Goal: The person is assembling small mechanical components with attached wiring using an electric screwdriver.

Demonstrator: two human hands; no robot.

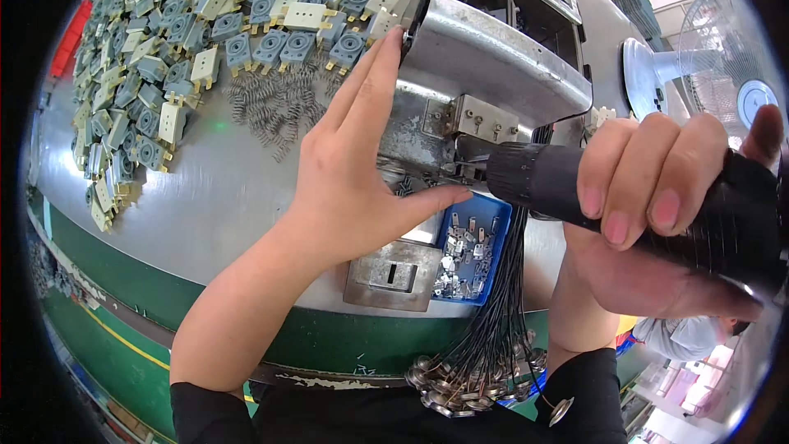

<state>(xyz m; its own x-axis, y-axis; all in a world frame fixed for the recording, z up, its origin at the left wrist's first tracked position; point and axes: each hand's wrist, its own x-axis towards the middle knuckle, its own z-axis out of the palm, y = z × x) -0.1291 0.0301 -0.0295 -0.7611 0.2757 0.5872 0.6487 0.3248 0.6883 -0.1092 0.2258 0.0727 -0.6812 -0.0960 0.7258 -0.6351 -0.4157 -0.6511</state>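
Black screwdriver (559, 179) in right grip (651, 177)

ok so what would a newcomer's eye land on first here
Probably the large heap of grey and cream blocks across the upper left of the bench, with loose coil springs beside it. Next, the black power tool in the right hand, its nose pointing at the metal fixture. Black wires ending in round metal discs hang over the near edge.

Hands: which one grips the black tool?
The right hand, its fingers curled around the black tool. The left hand holds no tool: its fingers are straight, thumb spread, beside the metal fixture.
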